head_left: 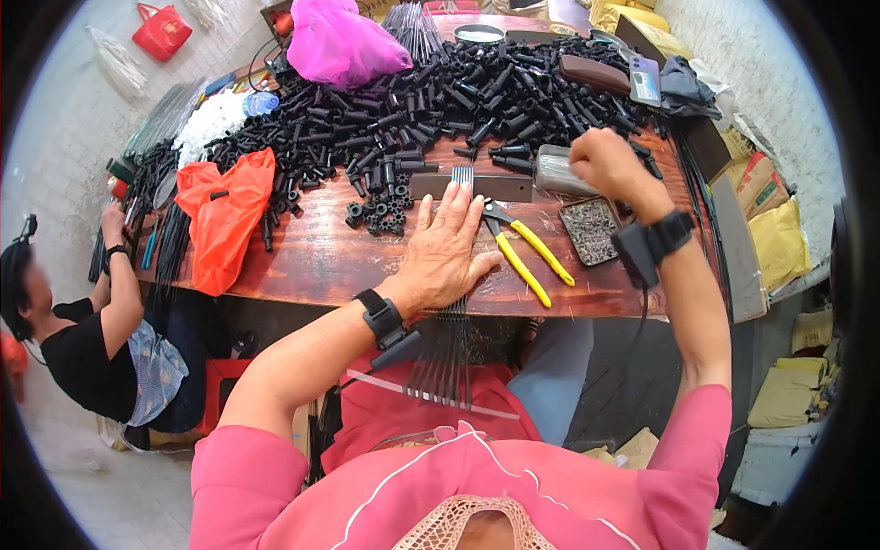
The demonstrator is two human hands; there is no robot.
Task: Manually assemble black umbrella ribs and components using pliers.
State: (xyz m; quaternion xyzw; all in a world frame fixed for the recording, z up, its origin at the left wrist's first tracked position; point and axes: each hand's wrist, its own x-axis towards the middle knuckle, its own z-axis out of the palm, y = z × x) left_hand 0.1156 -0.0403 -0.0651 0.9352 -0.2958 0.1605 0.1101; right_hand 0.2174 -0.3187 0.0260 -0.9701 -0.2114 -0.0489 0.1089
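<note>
My left hand (pixel 442 246) lies flat with its fingers stretched over a row of thin black rods (pixel 442 376). Their pale tips poke out past my fingertips onto a dark flat bar (pixel 500 188), and their other ends hang over the table's near edge. Raised above a clear plastic box (pixel 561 172), my right hand (pixel 612 170) is closed, its fingers curled together; whatever they may hold is hidden. Yellow-handled pliers (pixel 527 247) rest just right of my left hand, handles toward me. Beside them is a square tray (pixel 589 231) of tiny metal pieces.
A big heap of black tubular parts (pixel 477 92) covers the table's far side. A red plastic bag (pixel 225 215) sits at left, a pink bag (pixel 344 46) at the back. A phone (pixel 644 82) and brown case (pixel 596 73) lie far right. Another person (pixel 87 339) works at left.
</note>
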